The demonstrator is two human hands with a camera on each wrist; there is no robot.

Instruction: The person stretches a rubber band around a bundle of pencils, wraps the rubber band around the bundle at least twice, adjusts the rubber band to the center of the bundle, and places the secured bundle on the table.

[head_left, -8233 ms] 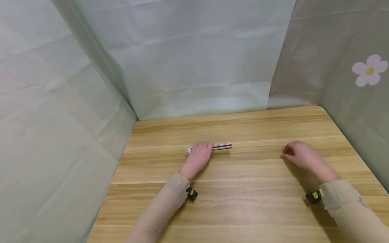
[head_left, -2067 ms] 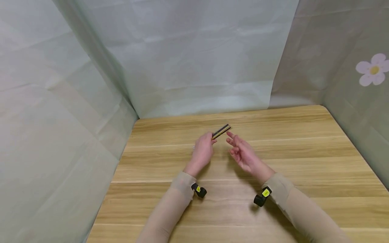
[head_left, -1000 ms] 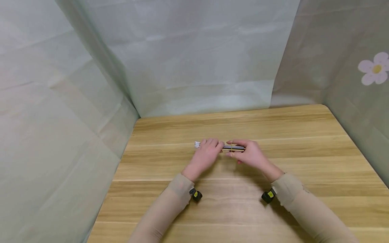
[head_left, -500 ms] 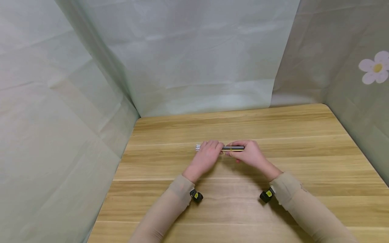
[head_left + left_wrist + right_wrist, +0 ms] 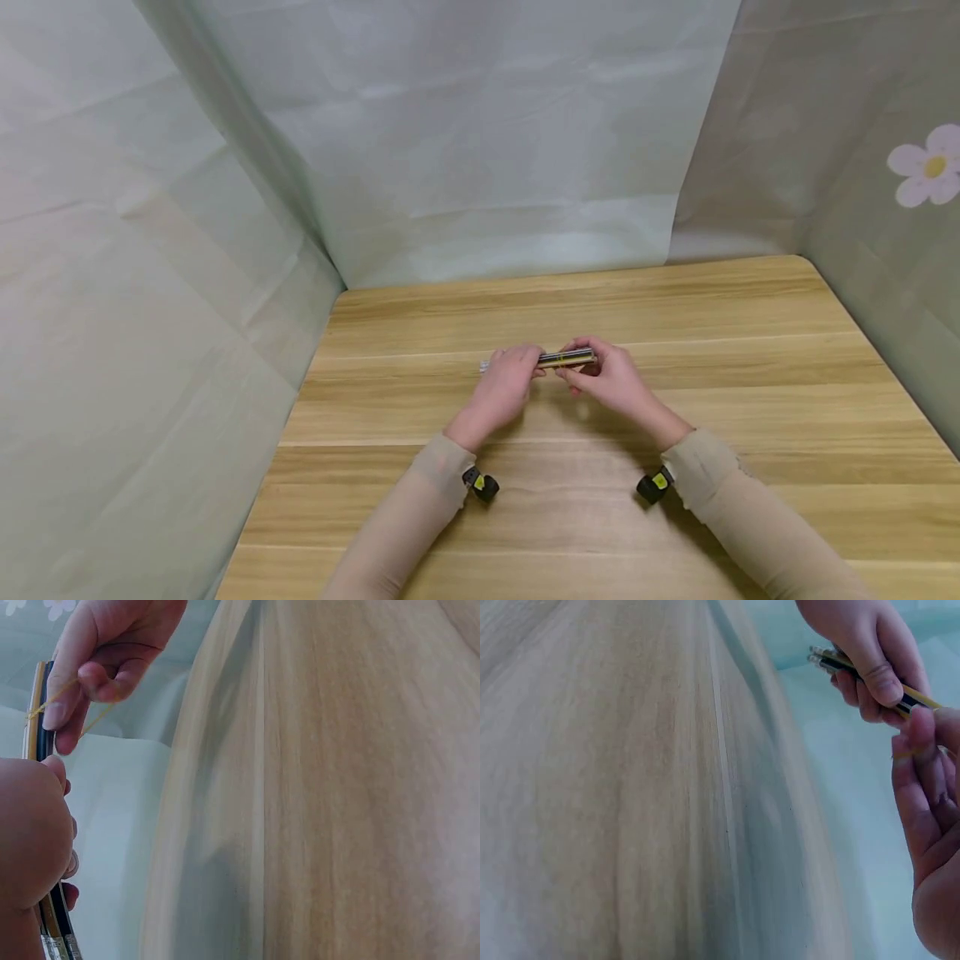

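Gripping a small bundle of pencils (image 5: pixel 564 359), my left fingers (image 5: pixel 528 360) curl round its left half, while the fingers (image 5: pixel 581 372) of my right hand (image 5: pixel 611 385) pinch a thin yellow rubber band (image 5: pixel 66 688) drawn against the bundle near its right end. In the left wrist view the band runs from the pencils back across my right fingertips. The bundle's long axis lies across me, left to right, roughly level, with the pale metal-capped ends (image 5: pixel 485 365) pointing left past my left hand (image 5: pixel 504 390). It is held just above the middle of the wooden counter (image 5: pixel 750 392). Pale green cloth (image 5: pixel 487 142) hangs behind and at both sides; the right panel shows a white flower (image 5: pixel 926 165).
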